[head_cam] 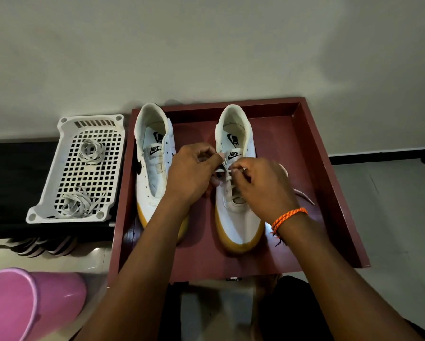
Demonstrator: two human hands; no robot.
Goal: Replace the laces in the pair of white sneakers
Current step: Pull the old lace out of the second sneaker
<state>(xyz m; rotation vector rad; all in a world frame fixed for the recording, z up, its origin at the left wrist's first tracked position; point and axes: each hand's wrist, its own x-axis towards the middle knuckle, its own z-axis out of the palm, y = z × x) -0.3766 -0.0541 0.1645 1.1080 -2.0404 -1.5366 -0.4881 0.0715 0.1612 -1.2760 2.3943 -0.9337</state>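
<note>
Both hands work at the upper eyelets of the right-hand sneaker. The left hand has its grip curled closed, thumb and forefinger pinching the white lace just beside the shoe's tongue label. The right hand likewise has a narrow, pinching grip on the same lace where it crosses the eyelet rows; an orange braided wristband sits on that wrist. The lower crossings appear threaded already; a loose lace end trails toward the right wall of the tray. Which eyelet is being worked on is hidden by the fingers.

This sneaker stands in the middle of the dark red tray, heel toward the far edge. The second sneaker stands at the tray's left edge, its eyelets bare of lace. Outside the tray, to its left, a white perforated basket holds two lace bundles: a coiled lace at its far end and a tangled lace at its near end. A pink bucket lies at the near left.

Likely faults from here: the flat lace may twist as it is drawn through, an eyelet may be skipped under the covering fingers, or uneven pulling may leave one end too short to tie. A hard pull could also slide the unweighted shoe across the tray.
</note>
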